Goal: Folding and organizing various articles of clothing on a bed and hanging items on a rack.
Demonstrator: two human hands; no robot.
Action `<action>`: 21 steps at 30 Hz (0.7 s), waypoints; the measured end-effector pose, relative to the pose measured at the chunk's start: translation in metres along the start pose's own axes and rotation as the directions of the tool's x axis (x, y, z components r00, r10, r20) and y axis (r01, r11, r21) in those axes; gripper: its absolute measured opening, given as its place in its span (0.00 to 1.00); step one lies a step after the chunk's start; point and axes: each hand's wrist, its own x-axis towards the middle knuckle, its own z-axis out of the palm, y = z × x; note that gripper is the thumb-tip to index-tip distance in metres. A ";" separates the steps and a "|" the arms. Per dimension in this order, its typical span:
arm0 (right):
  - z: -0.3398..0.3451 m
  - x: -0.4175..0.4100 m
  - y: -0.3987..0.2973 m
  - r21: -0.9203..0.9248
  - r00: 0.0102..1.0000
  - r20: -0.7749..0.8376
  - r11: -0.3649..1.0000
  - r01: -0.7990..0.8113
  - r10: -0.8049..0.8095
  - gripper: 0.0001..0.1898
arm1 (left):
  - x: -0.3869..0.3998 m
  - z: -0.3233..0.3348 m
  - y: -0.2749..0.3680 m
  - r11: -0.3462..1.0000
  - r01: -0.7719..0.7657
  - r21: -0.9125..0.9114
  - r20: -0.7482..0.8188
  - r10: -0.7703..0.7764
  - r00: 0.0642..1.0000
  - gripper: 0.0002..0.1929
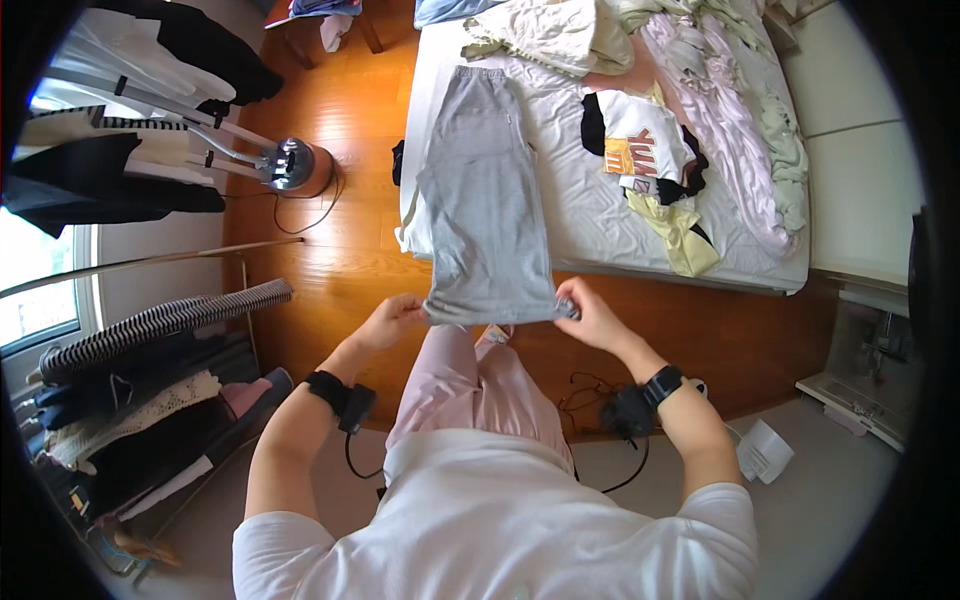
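Observation:
Grey sweatpants [487, 202] lie lengthwise along the left part of the bed, their elastic waistband at the far end and a pocket below it. The leg ends hang over the near edge of the bed, held up between my hands. My left hand [397, 315] pinches the left corner of the hem. My right hand [589, 315] grips the right corner, where the cloth is bunched up. Right of the pants, on the white bed sheet [570, 217], lie a printed white T-shirt with black parts [637, 139] and a pale yellow garment [679, 232].
Crumpled pink bedding [720, 135] and a cream cloth [551, 34] lie across the bed's far and right parts. At the left are a garment steamer [296, 166] with its cord on the wooden floor [352, 217], and a rack of clothes [165, 326]. Cables lie by the right arm.

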 end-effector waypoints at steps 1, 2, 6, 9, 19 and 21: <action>-0.010 0.019 0.006 0.114 0.999 -0.030 0.993 -0.019 0.022 0.18 | 0.017 -0.008 0.006 0.996 -0.023 -0.081 -0.013 0.022 1.000 0.08; -0.019 0.041 0.013 0.225 0.997 -0.058 0.974 -0.033 0.047 0.18 | 0.037 -0.017 0.012 0.986 -0.049 -0.160 -0.030 0.045 0.999 0.09; -0.044 0.156 0.037 0.346 0.956 -0.262 0.938 -0.034 0.131 0.22 | 0.144 -0.069 -0.004 0.902 0.003 -0.431 -0.171 -0.085 0.982 0.07; -0.044 0.235 0.080 0.600 0.917 -0.313 0.800 -0.010 0.247 0.24 | 0.227 -0.089 -0.027 0.741 -0.029 -0.671 -0.250 -0.189 0.950 0.08; -0.008 0.188 0.167 0.431 0.862 0.126 0.756 -0.493 0.491 0.22 | 0.201 -0.066 -0.077 0.808 0.401 -0.432 0.130 -0.384 0.914 0.32; -0.005 0.164 0.165 0.321 0.831 0.238 0.767 -0.556 0.502 0.23 | 0.183 -0.056 -0.090 0.864 0.488 -0.124 0.271 -0.444 0.854 0.30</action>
